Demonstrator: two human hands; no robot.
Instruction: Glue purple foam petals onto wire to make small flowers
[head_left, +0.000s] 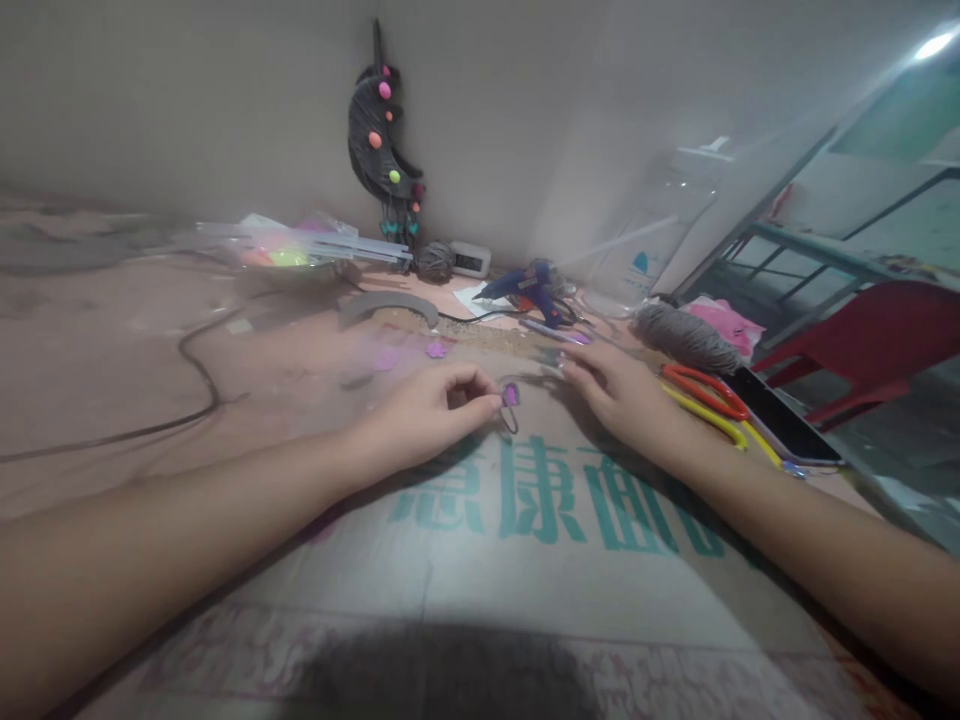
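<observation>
My left hand [442, 405] is closed in a pinch over the printed board. Between thumb and forefinger it holds a small purple piece with a dark loop [511, 398] hanging from it. My right hand [619, 385] rests to the right, fingers stretched forward and apart. Just past its fingertips is a small dark grey thing [550, 356], too blurred to name. A purple flower-shaped piece [436, 350] lies beyond my left hand, with a blurred pinkish-purple piece [386, 358] beside it. Farther back sits a grey curved strip [390, 308].
A blue glue gun [525, 290] and grey yarn ball [435, 262] stand near the wall. A yarn-wrapped crescent [375, 135] hangs above. On the right are a grey yarn skein [686, 337], orange-handled scissors [705, 390] and a phone [784, 415]. A black cable [199, 365] runs left.
</observation>
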